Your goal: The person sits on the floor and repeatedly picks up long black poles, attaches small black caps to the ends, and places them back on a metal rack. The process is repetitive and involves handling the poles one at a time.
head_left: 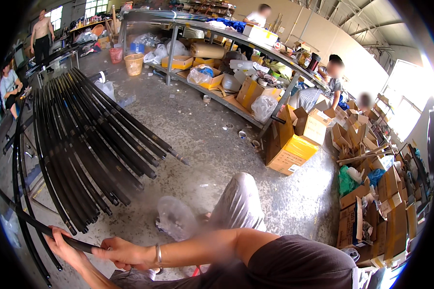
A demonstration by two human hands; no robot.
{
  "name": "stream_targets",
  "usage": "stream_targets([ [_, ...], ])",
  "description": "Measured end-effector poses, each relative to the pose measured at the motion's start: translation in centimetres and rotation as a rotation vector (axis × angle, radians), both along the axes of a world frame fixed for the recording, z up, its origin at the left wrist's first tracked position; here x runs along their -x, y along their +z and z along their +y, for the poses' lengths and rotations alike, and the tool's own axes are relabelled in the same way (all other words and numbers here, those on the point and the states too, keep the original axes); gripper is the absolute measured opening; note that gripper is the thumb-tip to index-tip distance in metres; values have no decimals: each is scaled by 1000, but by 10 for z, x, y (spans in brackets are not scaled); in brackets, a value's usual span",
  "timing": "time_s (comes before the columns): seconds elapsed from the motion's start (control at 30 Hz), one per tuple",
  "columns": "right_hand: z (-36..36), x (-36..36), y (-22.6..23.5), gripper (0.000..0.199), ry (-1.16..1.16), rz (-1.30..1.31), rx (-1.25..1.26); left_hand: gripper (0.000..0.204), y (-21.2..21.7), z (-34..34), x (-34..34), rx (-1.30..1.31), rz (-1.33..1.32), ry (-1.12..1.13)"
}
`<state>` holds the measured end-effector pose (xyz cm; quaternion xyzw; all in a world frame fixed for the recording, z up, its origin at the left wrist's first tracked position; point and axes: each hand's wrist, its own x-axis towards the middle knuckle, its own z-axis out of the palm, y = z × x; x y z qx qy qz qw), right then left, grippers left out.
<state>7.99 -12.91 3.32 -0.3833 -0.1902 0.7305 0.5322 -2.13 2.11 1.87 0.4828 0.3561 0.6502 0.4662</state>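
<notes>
fingers of both hands are curled around one black pole (pixel 32 222) at the lower left of the frame: those of the left hand (pixel 65 251) wrap it from beneath and the far side, while those of the right hand (pixel 124 253) close over it just beside them, nearer the lower middle. whether the pole's near end lies inside the right hand or just past it cannot be told, since the knuckles hide it. from the left hand the shaft runs up and out toward the left rim of the frame, its far end out of view.

for a steady hold, the left hand seems best used as a light cradle bearing the weight, with the right hand doing any turning or wiping; squeezing equally hard with both would probably make the pole jerk. a long shaft like this likely swings widely at its far end for a small twist of the wrist, so slow, even motions seem wise. the fanned row of black poles (pixel 97 151), left of centre, lies close enough to be knocked, so the shaft is better kept low and clear of it. the metal bangle (pixel 158 254) on the right wrist could scratch a finish and should stay off the surface. the clear plastic bag (pixel 175 217), lower centre, sits apart from the work.
</notes>
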Motion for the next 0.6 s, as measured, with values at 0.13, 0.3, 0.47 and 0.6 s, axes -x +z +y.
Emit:
stream_targets([
  [0.13,0,-8,-7,49,154,235,37,15,0,-1,-1,23,-11,-18],
  [0.3,-3,7,6,48,85,163,17,15,-2,3,15,80,16,-17],
  [0.47,4,-2,-6,46,176,211,75,9,5,-7,-7,22,-25,23],
  [0.6,0,-4,9,43,134,289,219,8,20,-14,-5,89,-97,-22],
])
